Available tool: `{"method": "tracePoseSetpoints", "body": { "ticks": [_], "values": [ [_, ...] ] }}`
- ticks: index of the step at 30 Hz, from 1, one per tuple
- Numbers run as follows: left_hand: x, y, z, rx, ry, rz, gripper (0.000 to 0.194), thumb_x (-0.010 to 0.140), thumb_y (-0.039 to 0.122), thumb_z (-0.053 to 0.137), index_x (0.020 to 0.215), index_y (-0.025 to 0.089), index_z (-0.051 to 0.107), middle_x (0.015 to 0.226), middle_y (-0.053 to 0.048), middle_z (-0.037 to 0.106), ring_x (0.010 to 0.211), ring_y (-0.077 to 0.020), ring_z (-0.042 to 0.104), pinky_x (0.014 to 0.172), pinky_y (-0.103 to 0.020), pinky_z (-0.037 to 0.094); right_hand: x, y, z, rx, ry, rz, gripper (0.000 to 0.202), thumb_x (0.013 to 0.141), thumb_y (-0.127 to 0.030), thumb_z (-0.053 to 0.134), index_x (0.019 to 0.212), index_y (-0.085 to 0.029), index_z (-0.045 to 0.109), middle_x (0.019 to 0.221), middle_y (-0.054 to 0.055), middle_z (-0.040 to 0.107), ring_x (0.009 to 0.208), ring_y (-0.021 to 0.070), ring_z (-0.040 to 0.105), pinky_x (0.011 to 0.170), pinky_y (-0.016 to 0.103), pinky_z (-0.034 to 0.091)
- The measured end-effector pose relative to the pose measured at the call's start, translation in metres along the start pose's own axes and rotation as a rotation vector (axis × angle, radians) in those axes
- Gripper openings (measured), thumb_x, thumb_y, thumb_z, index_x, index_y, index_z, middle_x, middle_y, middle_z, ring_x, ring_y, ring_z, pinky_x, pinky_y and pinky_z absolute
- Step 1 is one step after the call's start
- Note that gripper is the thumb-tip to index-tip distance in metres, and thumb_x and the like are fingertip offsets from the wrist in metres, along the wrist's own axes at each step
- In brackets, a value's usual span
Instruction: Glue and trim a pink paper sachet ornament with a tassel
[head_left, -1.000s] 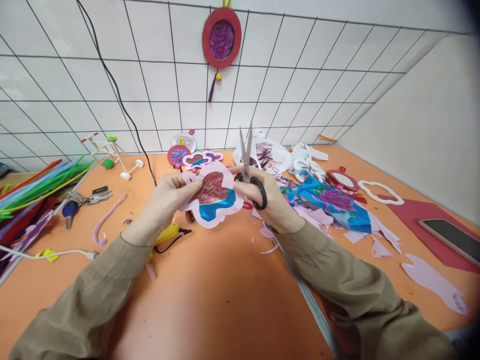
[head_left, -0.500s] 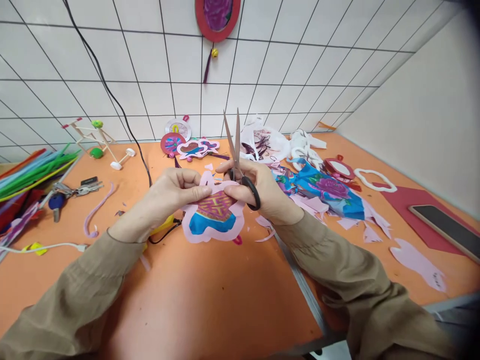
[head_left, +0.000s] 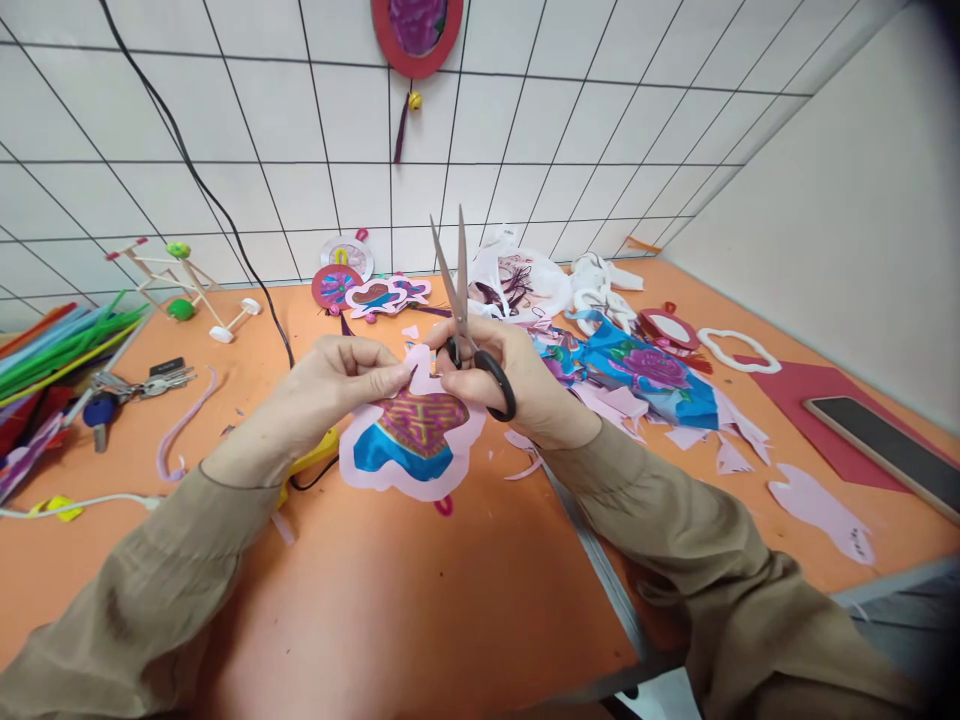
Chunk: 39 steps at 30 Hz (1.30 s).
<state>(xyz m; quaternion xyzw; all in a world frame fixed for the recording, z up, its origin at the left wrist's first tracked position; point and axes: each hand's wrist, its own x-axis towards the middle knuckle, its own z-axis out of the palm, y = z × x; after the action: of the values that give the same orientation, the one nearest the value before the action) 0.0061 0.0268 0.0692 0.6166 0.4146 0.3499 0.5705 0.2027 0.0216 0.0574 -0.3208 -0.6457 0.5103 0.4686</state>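
A pink scalloped paper cutout [head_left: 411, 482] with a blue, purple and gold patterned fabric centre hangs above the orange table. My left hand [head_left: 326, 390] pinches its upper left edge between thumb and fingers. In my right hand [head_left: 517, 385] are black-handled scissors [head_left: 460, 290], blades apart and pointing up, away from the cutout. The thumb and fingers of that hand also touch the cutout's upper right edge. A dark pink loop [head_left: 444, 507] pokes out below the cutout.
Finished ornaments [head_left: 336, 287] lie at the back near the tiled wall. On the right are floral blue fabric [head_left: 652, 375], pink paper scraps, red paper [head_left: 817, 420] and a phone [head_left: 885, 455]. Keys [head_left: 169, 378], pipe cleaners [head_left: 60, 350] and a stick model [head_left: 180, 285] sit left.
The cutout has tilted and swung slightly left and down between my hands. Both hands keep their hold, and the scissors stay parted. The whole view has shifted a little.
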Motion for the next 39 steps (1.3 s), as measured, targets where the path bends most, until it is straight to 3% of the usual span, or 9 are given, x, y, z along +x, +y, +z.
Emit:
{"method": "tracePoseSetpoints", "body": {
  "ticks": [5, 13, 16, 19, 22, 25, 30, 35, 39],
  "values": [
    [0.013, -0.008, -0.011, -0.199, 0.247, 0.066, 0.047, 0.075, 0.060, 0.064, 0.094, 0.018, 0.073, 0.097, -0.010, 0.074, 0.092, -0.0240, 0.066, 0.069, -0.029, 0.050, 0.003, 0.001, -0.001, 0.113, 0.208, -0.012, 0.025, 0.063, -0.017, 0.063, 0.087, -0.017, 0.060, 0.066, -0.004, 0.050, 0.056, 0.0074, 0.041, 0.052, 0.023, 0.030],
    [0.030, -0.030, -0.020, -0.348, 0.318, -0.181, 0.070, 0.073, 0.080, 0.043, 0.073, 0.014, 0.068, 0.066, -0.012, 0.070, 0.059, -0.0217, 0.063, 0.053, -0.031, 0.047, 0.009, 0.006, -0.004, 0.263, 0.314, -0.020, 0.030, 0.061, -0.023, 0.067, 0.089, -0.019, 0.057, 0.069, -0.004, 0.047, 0.058, 0.0087, 0.040, 0.053, 0.024, 0.030],
    [0.024, -0.026, -0.012, -0.393, 0.285, -0.176, 0.067, 0.073, 0.079, 0.044, 0.062, 0.016, 0.064, 0.057, -0.010, 0.066, 0.055, -0.0215, 0.061, 0.050, -0.031, 0.046, 0.010, 0.010, -0.006, 0.303, 0.318, -0.070, 0.030, 0.063, -0.024, 0.066, 0.090, -0.019, 0.056, 0.070, -0.004, 0.047, 0.059, 0.0088, 0.040, 0.053, 0.023, 0.029],
    [0.015, -0.017, 0.001, -0.392, 0.191, -0.104, 0.062, 0.075, 0.075, 0.048, 0.071, 0.017, 0.068, 0.068, -0.010, 0.069, 0.067, -0.0248, 0.064, 0.058, -0.034, 0.050, 0.011, 0.011, -0.007, 0.290, 0.340, -0.091, 0.030, 0.064, -0.024, 0.066, 0.091, -0.019, 0.054, 0.071, -0.004, 0.047, 0.058, 0.0083, 0.040, 0.052, 0.023, 0.029],
    [0.009, -0.013, 0.010, -0.352, 0.218, -0.016, 0.036, 0.072, 0.053, 0.070, 0.063, 0.018, 0.067, 0.060, -0.003, 0.065, 0.057, -0.0169, 0.058, 0.057, -0.029, 0.049, 0.012, 0.012, -0.008, 0.285, 0.350, -0.082, 0.031, 0.062, -0.024, 0.067, 0.090, -0.019, 0.054, 0.074, -0.004, 0.049, 0.059, 0.0085, 0.042, 0.053, 0.023, 0.031],
    [0.008, -0.014, 0.010, -0.378, 0.230, -0.011, 0.030, 0.069, 0.042, 0.076, 0.055, 0.017, 0.065, 0.053, -0.001, 0.062, 0.048, -0.0120, 0.051, 0.051, -0.026, 0.043, 0.013, 0.012, -0.007, 0.332, 0.322, -0.065, 0.033, 0.061, -0.024, 0.068, 0.091, -0.019, 0.056, 0.075, -0.003, 0.051, 0.063, 0.0096, 0.045, 0.056, 0.024, 0.034],
    [0.011, -0.015, 0.002, -0.311, 0.210, -0.007, 0.030, 0.071, 0.045, 0.074, 0.062, 0.017, 0.071, 0.058, -0.002, 0.065, 0.053, -0.0132, 0.055, 0.053, -0.025, 0.042, 0.013, 0.016, -0.007, 0.384, 0.293, -0.033, 0.032, 0.060, -0.023, 0.070, 0.089, -0.018, 0.058, 0.070, -0.004, 0.051, 0.062, 0.0095, 0.045, 0.057, 0.023, 0.034],
    [0.015, -0.016, -0.008, -0.041, 0.413, 0.091, 0.039, 0.076, 0.054, 0.066, 0.076, 0.016, 0.074, 0.087, -0.009, 0.073, 0.084, -0.0220, 0.064, 0.074, -0.031, 0.048, 0.011, 0.020, -0.007, 0.258, 0.316, -0.039, 0.031, 0.062, -0.022, 0.069, 0.091, -0.019, 0.059, 0.068, -0.005, 0.048, 0.060, 0.0089, 0.040, 0.053, 0.023, 0.029],
    [0.017, -0.021, -0.012, -0.058, 0.199, -0.086, 0.047, 0.073, 0.061, 0.066, 0.076, 0.015, 0.074, 0.072, -0.009, 0.072, 0.066, -0.0202, 0.064, 0.065, -0.032, 0.051, 0.010, 0.021, -0.006, 0.184, 0.301, -0.081, 0.029, 0.066, -0.022, 0.067, 0.093, -0.019, 0.058, 0.068, -0.005, 0.046, 0.057, 0.0082, 0.038, 0.053, 0.024, 0.028]
  ]
}}
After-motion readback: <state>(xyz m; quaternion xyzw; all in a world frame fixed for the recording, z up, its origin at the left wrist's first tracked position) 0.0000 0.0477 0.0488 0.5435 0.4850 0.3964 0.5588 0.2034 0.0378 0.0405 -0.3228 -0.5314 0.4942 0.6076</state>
